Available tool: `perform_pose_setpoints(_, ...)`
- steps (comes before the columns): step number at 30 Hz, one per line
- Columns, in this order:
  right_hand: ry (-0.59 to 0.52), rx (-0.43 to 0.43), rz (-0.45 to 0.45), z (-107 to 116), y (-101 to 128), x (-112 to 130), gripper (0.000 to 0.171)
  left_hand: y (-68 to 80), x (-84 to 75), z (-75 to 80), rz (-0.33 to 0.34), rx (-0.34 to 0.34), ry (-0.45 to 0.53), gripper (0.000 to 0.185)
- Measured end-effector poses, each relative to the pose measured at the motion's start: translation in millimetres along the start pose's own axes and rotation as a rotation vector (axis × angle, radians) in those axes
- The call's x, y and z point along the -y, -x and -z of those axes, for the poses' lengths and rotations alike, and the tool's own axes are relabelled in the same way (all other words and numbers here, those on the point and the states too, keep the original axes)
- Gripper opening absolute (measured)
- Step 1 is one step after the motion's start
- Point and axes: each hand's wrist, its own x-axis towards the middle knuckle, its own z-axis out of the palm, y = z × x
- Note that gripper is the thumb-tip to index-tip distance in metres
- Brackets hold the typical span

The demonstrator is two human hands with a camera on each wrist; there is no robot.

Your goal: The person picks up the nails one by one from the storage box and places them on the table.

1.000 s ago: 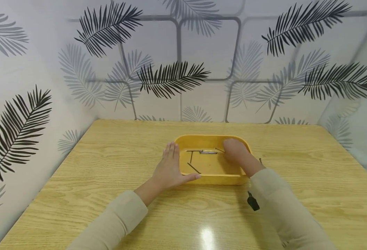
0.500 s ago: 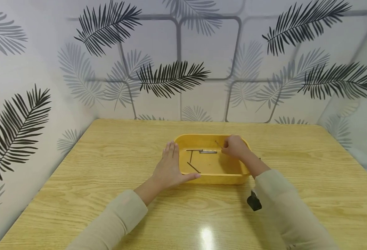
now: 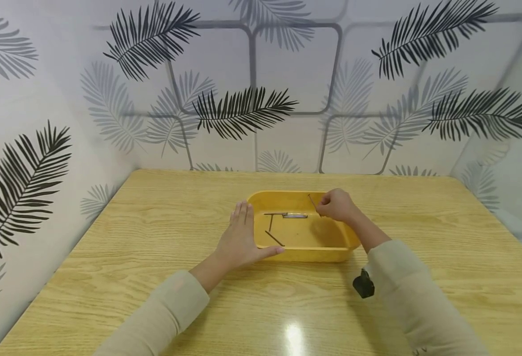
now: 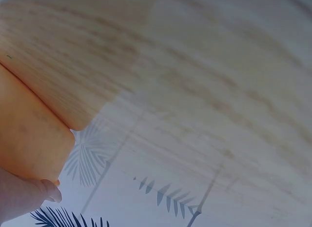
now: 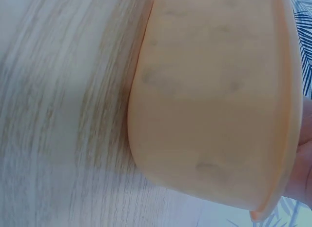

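A yellow plastic tray (image 3: 305, 254) sits at the middle of the wooden table (image 3: 154, 222). My left hand (image 3: 239, 236) lies flat against the tray's left wall, fingers straight and thumb along its front rim. My right hand (image 3: 335, 204) hovers over the tray's back right corner and pinches a thin dark nail (image 3: 312, 201), lifted clear of the tray floor. Several more nails (image 3: 275, 238) and a shiny metal pin (image 3: 294, 216) lie on the tray floor. The right wrist view shows the tray's outer wall (image 5: 214, 105) close up; the left wrist view shows its corner (image 4: 29, 134).
A small black object (image 3: 363, 286) lies on the table beside my right sleeve. Leaf-patterned walls close the table in at the back and on both sides. Bare wood stretches left and right of the tray.
My right hand has risen from the tray floor, closed on a nail and lifted it toward the tray's back right. The left hand has stayed in place.
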Motion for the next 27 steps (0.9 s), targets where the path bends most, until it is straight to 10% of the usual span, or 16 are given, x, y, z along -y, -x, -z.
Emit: perform_pose_setpoints(27, -0.295, 0.008, -0.14, 12, 16, -1, 0.027, 1.3, 1.3, -4.9, -0.006, -0.008, 0.003, 0.118)
